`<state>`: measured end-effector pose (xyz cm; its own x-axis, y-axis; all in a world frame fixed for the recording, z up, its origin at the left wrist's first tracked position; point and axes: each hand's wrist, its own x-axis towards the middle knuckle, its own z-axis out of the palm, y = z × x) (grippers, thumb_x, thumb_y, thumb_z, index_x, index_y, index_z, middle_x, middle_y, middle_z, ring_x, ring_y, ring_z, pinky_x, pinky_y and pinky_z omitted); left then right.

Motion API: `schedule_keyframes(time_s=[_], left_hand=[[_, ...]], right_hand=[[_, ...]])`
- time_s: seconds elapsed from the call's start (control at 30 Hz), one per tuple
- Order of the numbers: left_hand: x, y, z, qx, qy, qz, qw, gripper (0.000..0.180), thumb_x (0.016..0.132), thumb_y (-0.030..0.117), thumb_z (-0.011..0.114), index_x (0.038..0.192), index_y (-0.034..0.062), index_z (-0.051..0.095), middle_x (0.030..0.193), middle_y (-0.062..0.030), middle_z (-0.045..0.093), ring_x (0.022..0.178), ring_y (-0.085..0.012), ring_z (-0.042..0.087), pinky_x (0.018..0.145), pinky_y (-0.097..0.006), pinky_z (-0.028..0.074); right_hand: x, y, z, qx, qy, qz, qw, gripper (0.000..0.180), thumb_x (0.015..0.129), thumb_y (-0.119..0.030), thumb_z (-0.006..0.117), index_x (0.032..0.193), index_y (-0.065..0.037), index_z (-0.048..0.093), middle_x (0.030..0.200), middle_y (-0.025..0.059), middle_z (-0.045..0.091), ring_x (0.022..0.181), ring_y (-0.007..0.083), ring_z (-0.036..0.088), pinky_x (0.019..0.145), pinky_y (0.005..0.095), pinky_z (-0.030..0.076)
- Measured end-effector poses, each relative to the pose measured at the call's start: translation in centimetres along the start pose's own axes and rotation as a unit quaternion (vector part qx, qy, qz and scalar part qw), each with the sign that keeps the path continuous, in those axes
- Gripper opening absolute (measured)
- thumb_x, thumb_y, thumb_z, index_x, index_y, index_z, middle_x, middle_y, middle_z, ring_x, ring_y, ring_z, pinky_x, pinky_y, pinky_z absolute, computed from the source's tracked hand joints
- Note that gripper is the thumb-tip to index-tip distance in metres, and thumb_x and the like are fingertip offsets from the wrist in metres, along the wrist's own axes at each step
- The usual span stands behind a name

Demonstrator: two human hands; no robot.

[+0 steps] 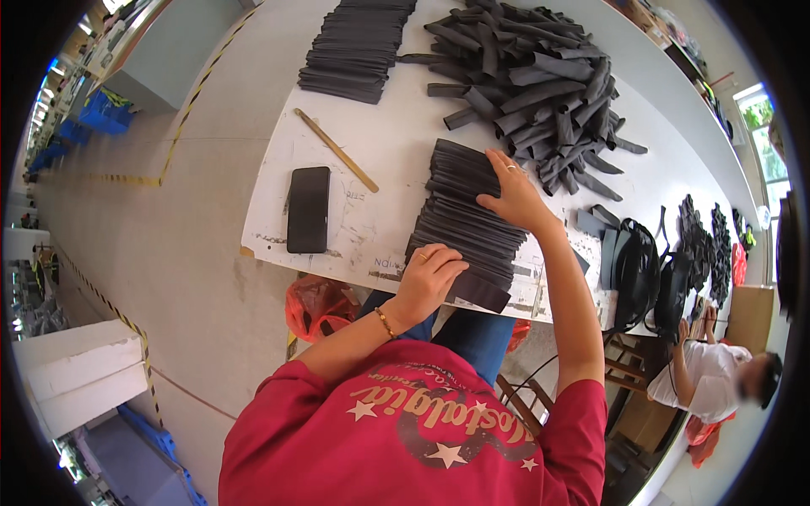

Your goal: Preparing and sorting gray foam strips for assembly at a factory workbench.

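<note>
In front of me on the white table lies a row of black fabric strips [464,223], closely overlapped in a long stack. My left hand [426,282] is at its near left edge, fingers bent together over the strips; its thumb tip is hard to make out. Across the far right side of the row rests my right hand [516,196], thumb and fingers spread, touching the strips. Beyond it spreads a loose heap of black fabric pieces [540,80], rolled or folded. Another neat stack of black strips [354,51] lies at the far left.
A black phone [309,209] and a yellowish flat stick [336,150] lie on the table [371,152] to the left. Black bags [634,270] stand at the right, where a co-worker [704,379] sits. A red plastic bag [319,305] hangs below the front edge.
</note>
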<state>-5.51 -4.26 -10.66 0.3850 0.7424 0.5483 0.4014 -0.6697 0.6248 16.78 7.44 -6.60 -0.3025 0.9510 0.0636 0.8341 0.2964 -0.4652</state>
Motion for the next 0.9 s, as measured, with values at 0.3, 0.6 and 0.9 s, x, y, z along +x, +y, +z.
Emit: schedule_keyframes(time_s=[0.3,0.6,0.9], left_hand=[[0.3,-1.1,0.2,-0.026,-0.027,-0.037,0.999,0.021,0.078,0.005,0.071,0.098,0.0077,0.070,0.106,-0.0030,0.063,0.102,-0.0239,0.057,0.088,-0.036,0.043],[0.2,-1.4,0.4,-0.021,-0.028,-0.042,0.998,0.022,0.078,0.007,0.070,0.101,0.0090,0.069,0.107,-0.0024,0.062,0.104,-0.0233,0.056,0.088,-0.037,0.043],[0.5,-1.1,0.1,-0.022,-0.038,-0.047,0.998,0.020,0.079,0.007,0.070,0.099,0.0093,0.069,0.108,-0.0021,0.062,0.105,-0.0233,0.056,0.088,-0.037,0.043]], right_hand=[[3.9,2.4,-0.6,-0.014,-0.128,0.056,0.990,0.079,0.071,-0.033,0.070,0.138,0.002,0.045,0.120,0.0246,0.060,0.113,0.0393,0.056,0.098,0.0447,0.043],[0.2,-0.7,0.4,-0.087,-0.029,-0.082,0.992,0.049,0.077,-0.015,0.074,0.121,-0.002,0.057,0.109,0.0141,0.062,0.103,0.0333,0.058,0.090,0.0433,0.046],[-1.2,-0.4,2.3,-0.137,0.019,-0.107,0.985,0.045,0.075,-0.012,0.074,0.117,-0.004,0.060,0.102,0.0095,0.064,0.093,0.0288,0.061,0.078,0.0396,0.050]])
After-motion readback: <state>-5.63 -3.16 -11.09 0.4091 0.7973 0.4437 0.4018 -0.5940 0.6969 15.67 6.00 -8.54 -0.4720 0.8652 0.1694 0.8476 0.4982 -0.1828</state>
